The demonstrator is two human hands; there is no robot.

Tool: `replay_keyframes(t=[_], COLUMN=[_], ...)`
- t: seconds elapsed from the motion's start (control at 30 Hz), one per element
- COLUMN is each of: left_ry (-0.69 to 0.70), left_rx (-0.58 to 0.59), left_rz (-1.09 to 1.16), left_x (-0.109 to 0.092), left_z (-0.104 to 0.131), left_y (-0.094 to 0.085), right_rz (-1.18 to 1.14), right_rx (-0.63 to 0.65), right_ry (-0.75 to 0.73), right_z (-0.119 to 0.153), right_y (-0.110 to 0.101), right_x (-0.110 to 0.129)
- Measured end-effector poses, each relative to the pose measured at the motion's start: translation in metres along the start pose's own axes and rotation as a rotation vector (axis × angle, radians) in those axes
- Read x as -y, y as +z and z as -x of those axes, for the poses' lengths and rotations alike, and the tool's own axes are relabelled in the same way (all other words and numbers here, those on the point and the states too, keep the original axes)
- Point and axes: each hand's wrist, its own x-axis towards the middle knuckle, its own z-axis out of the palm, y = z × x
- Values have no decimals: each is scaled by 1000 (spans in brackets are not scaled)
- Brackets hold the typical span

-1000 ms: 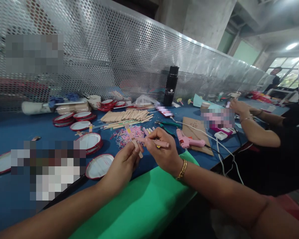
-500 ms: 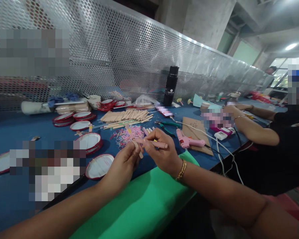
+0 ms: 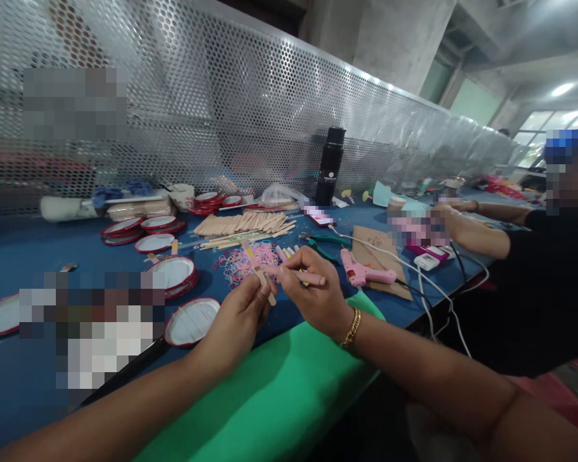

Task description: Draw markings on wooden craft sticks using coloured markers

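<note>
Two pale pink craft sticks (image 3: 274, 276) crossed, just in front of the rubber band pile (image 3: 243, 262). Left hand (image 3: 238, 317) grip pinches one, right hand (image 3: 313, 289) grip holds the other, wrists low over the bench (image 3: 24, 250).

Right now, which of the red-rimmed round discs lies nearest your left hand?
The single red-rimmed disc at the blue table's near edge, just left of the left hand. The other discs lie farther back, toward the perforated screen.
</note>
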Motion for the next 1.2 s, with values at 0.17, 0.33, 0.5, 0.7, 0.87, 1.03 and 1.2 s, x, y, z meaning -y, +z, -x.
replay_keyframes(t=[0.17, 0.33, 0.5, 0.7, 0.87, 1.03, 1.2], left_ry=[17, -8, 8, 7, 13, 12, 9], left_rx=[6, -3, 3, -13, -8, -11, -18], left_rz=[18, 41, -2, -1, 12, 18, -2], left_x=[1, 2, 2, 2, 3, 5, 0], left_z=[-1, 0, 0, -1, -1, -1, 0], left_y=[0, 0, -2, -2, -2, -3, -2], right_rz=[-2, 0, 8, 0, 4, 2, 19], right_rx=[-13, 15, -25, 21, -5, 38, -6], right_ry=[-7, -14, -13, -12, -1, -15, 1], right_z=[0, 1, 0, 0, 1, 1, 1], right_y=[-1, 0, -1, -1, -1, 0, -1], right_x=[0, 0, 0, 0, 1, 1, 0])
